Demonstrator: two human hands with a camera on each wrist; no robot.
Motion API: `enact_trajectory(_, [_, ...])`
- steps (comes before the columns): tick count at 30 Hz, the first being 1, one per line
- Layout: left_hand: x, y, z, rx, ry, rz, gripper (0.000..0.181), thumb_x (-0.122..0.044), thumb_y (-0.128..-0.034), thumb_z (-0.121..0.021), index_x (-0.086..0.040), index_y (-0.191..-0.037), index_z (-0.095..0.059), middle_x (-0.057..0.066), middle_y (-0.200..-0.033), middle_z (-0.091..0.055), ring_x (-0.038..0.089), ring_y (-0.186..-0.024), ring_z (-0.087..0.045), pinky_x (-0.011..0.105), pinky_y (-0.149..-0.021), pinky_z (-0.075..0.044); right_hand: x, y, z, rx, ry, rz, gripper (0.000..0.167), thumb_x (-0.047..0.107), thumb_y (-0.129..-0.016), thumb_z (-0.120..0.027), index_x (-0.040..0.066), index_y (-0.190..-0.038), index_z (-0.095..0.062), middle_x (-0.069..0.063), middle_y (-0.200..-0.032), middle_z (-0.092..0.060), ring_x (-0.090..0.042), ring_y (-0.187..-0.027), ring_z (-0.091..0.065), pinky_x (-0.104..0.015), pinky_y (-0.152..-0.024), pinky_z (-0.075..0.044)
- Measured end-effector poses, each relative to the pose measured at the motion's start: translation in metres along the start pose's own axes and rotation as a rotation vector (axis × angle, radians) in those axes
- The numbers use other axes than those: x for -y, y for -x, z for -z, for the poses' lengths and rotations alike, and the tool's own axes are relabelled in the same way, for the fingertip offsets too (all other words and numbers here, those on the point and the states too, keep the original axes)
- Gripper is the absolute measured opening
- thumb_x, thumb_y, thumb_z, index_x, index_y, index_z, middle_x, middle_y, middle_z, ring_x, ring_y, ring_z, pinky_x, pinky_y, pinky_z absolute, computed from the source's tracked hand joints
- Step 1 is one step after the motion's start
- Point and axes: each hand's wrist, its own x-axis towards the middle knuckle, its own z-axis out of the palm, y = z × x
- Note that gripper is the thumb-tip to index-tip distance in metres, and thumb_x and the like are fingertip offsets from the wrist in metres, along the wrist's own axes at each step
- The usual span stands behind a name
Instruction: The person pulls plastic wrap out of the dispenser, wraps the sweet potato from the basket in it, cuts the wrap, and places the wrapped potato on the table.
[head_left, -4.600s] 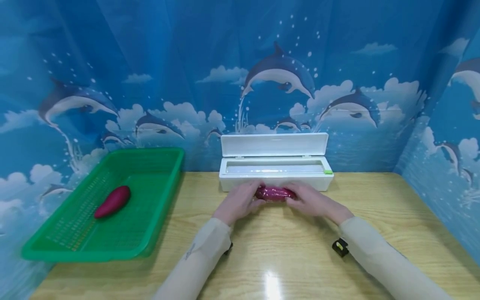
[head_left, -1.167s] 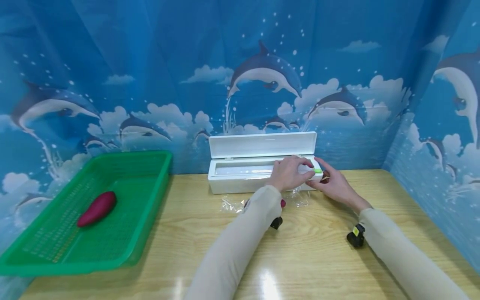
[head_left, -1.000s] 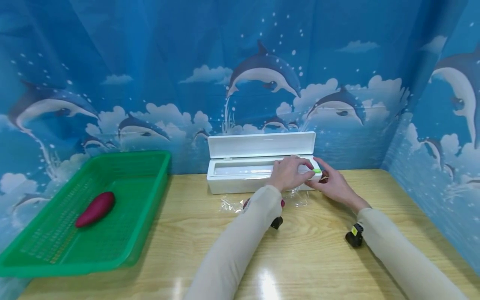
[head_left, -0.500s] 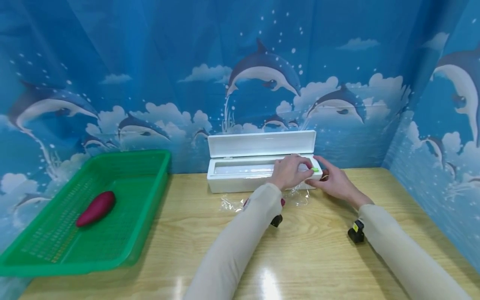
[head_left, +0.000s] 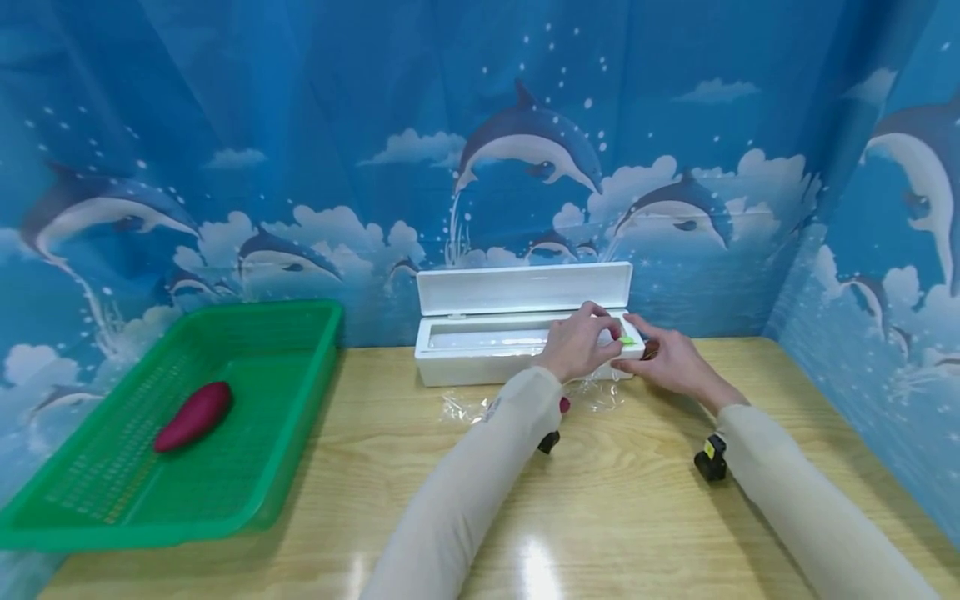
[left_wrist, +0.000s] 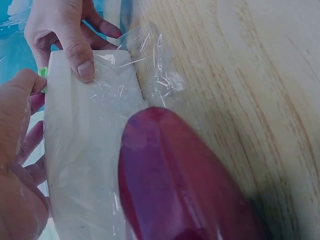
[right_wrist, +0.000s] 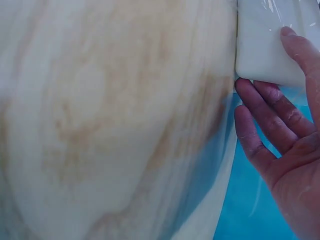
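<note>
One white box [head_left: 480, 367], lid [head_left: 525, 288] up: left hand [head_left: 576, 343] pinches its green tab [head_left: 627, 341], right hand [head_left: 675, 365] grips its end. Purple sweet potato [left_wrist: 167, 170] lies on table [head_left: 630, 508] just in front, clear film [head_left: 602, 393] around.

A long white box [head_left: 480, 368] stands against the back edge of the worktop [head_left: 637, 517], its lid [head_left: 525, 287] raised. The person's left hand [head_left: 572, 343] pinches a green tab [head_left: 627, 341] near the box's right end, while the right hand [head_left: 671, 362] grips that same end. Crinkled clear film [head_left: 462, 408] lies just in front; beside it, a dark red thing [head_left: 565, 405] is mostly hidden by the left sleeve [head_left: 465, 475]. Over at the worktop's left edge, a green basket [head_left: 135, 532] holds a tapered red tuber [head_left: 195, 417]. A dolphin-print curtain [head_left: 360, 100] hangs behind.
</note>
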Motion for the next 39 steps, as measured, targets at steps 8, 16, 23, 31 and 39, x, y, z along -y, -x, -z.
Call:
enact_trajectory(8, [0.003, 0.003, 0.003, -0.002, -0.015, 0.029, 0.02, -0.04, -0.1011, -0.059, -0.031, -0.114, -0.071, -0.003, -0.146, -0.051, 0.014, -0.122, -0.058, 0.039, -0.1, -0.049, 0.001, -0.004, -0.003, -0.002, -0.009, 0.004, 0.096, 0.041, -0.089, -0.079, 0.011, -0.162, -0.026, -0.018, -0.095, -0.076, -0.017, -0.076, -0.065, -0.027, -0.06, -0.049])
enact_trajectory(16, [0.008, 0.006, 0.008, 0.004, -0.031, 0.022, 0.018, -0.038, -0.1018, -0.059, -0.029, -0.113, -0.069, 0.001, -0.148, -0.048, 0.016, -0.123, -0.058, 0.041, -0.1, -0.052, 0.002, -0.007, -0.006, -0.011, -0.012, 0.013, 0.095, 0.041, -0.088, -0.08, 0.011, -0.162, -0.027, -0.02, -0.097, -0.075, -0.017, -0.078, -0.066, -0.027, -0.062, -0.05])
enact_trajectory(23, [0.018, 0.013, 0.013, 0.005, -0.051, 0.001, 0.017, -0.037, -0.1029, -0.058, -0.028, -0.113, -0.068, 0.004, -0.148, -0.046, 0.015, -0.112, -0.061, 0.038, -0.096, -0.055, -0.001, -0.002, -0.002, -0.024, -0.015, 0.006, 0.095, 0.039, -0.089, -0.08, 0.008, -0.161, -0.028, -0.023, -0.102, -0.074, -0.018, -0.081, -0.066, -0.025, -0.061, -0.051])
enact_trajectory(31, [0.026, 0.022, 0.017, 0.009, -0.074, -0.013, 0.016, -0.037, -0.1028, -0.057, -0.028, -0.112, -0.066, 0.004, -0.148, -0.047, 0.016, -0.121, -0.059, 0.042, -0.097, -0.055, -0.002, 0.003, -0.001, -0.016, -0.026, -0.006, 0.097, 0.041, -0.088, -0.08, 0.009, -0.162, -0.026, -0.026, -0.107, -0.073, -0.02, -0.084, -0.068, -0.025, -0.061, -0.051])
enact_trajectory(39, [0.034, 0.032, 0.026, 0.028, -0.072, 0.02, 0.018, -0.038, -0.1038, -0.056, -0.028, -0.114, -0.065, 0.004, -0.152, -0.044, 0.019, -0.124, -0.058, 0.042, -0.099, -0.054, -0.001, 0.001, -0.002, -0.016, -0.032, -0.001, 0.097, 0.042, -0.087, -0.08, 0.011, -0.162, -0.026, -0.026, -0.107, -0.074, -0.022, -0.086, -0.071, -0.026, -0.063, -0.053])
